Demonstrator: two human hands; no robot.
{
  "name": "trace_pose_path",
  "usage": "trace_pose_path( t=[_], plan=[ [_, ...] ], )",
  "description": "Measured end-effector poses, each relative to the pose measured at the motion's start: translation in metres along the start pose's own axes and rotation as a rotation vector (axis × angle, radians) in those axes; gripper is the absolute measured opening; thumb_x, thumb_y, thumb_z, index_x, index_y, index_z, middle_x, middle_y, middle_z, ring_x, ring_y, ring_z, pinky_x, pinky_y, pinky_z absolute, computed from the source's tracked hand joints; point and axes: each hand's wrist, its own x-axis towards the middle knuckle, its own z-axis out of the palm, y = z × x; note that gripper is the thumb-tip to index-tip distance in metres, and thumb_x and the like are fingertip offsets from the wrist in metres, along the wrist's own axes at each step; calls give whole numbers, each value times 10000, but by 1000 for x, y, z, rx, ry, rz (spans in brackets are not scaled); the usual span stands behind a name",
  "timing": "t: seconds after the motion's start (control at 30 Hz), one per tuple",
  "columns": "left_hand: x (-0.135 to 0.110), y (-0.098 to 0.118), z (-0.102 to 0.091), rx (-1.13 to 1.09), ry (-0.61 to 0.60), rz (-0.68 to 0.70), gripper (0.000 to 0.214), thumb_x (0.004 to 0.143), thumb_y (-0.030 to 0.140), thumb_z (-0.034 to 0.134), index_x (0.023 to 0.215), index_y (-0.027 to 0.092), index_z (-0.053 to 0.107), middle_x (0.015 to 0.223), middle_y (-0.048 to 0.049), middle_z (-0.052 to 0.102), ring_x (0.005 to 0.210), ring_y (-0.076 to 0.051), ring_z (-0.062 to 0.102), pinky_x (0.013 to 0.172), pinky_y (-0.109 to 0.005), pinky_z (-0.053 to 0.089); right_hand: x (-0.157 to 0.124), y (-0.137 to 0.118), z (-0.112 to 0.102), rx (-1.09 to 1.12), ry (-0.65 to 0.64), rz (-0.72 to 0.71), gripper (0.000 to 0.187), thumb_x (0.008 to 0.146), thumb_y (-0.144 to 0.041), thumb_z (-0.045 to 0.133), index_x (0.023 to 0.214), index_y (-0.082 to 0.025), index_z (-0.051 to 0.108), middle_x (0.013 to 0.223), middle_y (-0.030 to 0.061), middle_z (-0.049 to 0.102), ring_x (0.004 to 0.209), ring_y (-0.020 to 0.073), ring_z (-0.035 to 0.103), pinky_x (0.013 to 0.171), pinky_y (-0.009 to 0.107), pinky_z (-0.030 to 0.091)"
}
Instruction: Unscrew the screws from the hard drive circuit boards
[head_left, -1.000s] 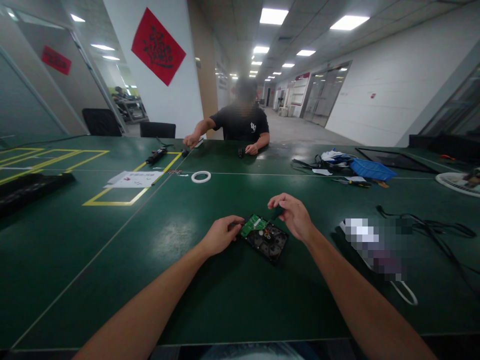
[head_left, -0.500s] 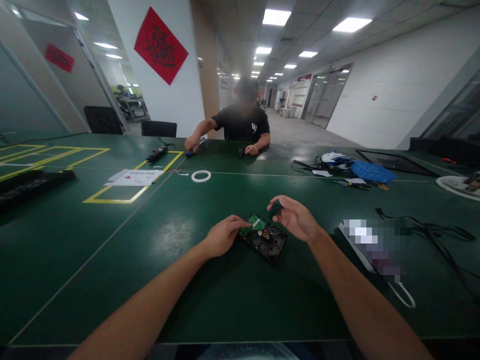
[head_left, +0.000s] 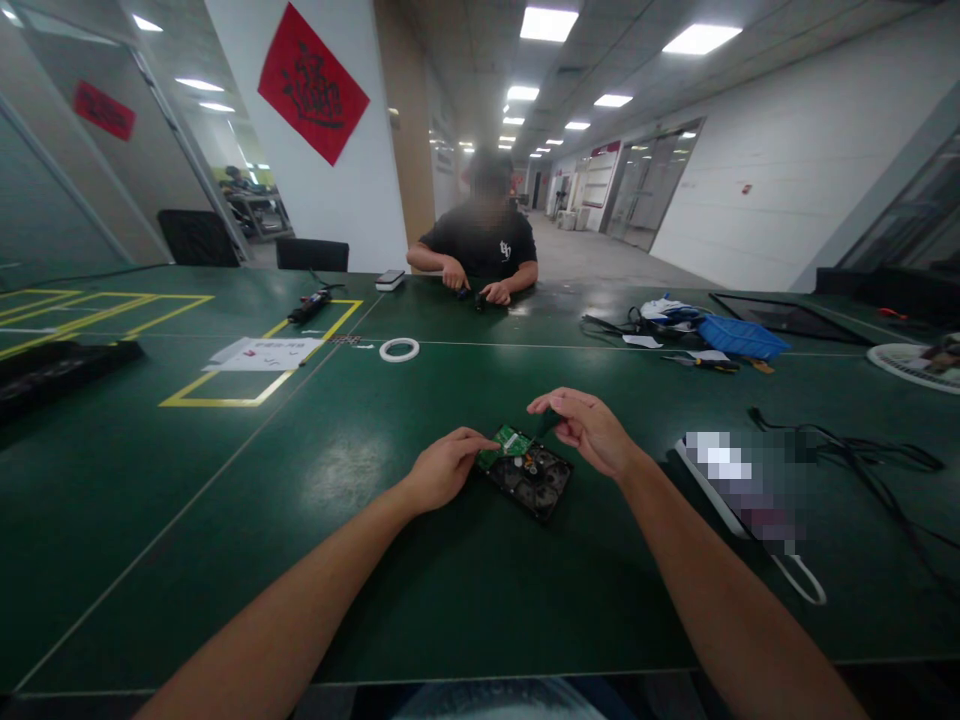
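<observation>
Fingertips (head_left: 490, 442) of the left hand (head_left: 442, 472) now reach over the corner of the green circuit board (head_left: 513, 440), rather than beside it as a second ago, apparently steadying the hard drive (head_left: 541, 488) on the worktop (head_left: 420, 600). Those half-curled fingers partly cover the corner, and whether they grip anything I cannot tell; the right hand (head_left: 589, 430) pinches a screwdriver (head_left: 547, 421) angled at the board's edge. Beyond, well apart, lie a white ring (head_left: 399, 359) and, farther off, a co-worker's hands (head_left: 496, 292), now drawn together.
</observation>
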Motion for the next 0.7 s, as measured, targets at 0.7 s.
trace_pose_path(
  t=[0.7],
  plan=[
    [0,-1,1,1,-6,-2,486,971,86,438,1318,331,673,1273,-37,646,1110,-194,641,1016,-345,504,3,1,-11,59,41,28,320,842,-436,739,1066,-217,671,923,33,703,545,74,423,422,206,239]
  ],
)
